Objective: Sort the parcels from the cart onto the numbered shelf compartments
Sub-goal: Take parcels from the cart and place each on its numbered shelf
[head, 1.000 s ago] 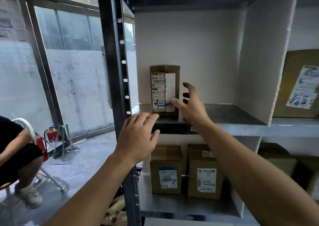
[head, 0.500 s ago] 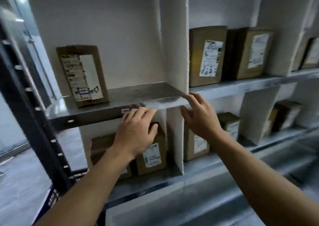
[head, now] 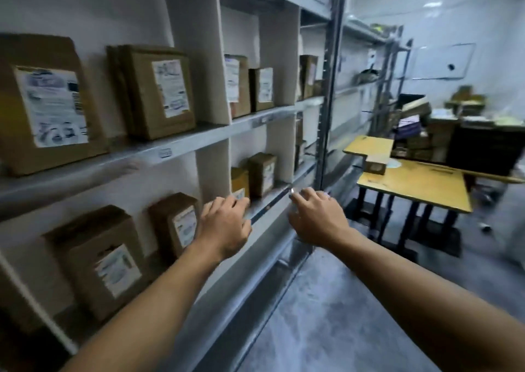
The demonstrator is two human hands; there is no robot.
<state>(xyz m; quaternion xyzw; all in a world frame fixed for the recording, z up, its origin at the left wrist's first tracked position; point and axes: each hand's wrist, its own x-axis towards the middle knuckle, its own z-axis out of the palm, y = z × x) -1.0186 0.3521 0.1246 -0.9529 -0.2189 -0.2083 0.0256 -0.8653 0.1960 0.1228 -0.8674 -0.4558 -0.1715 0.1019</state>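
While left hand (head: 224, 226) and right hand (head: 318, 218) hover loose-fingered, two parcels (head: 240, 177) (head: 262, 175) stand beyond.

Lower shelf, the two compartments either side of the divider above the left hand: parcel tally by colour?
Brown parcels: 3
Yellow parcels: 1
Total: 4

L hand (head: 225, 224), R hand (head: 316, 216) open by shelf (head: 204, 140)
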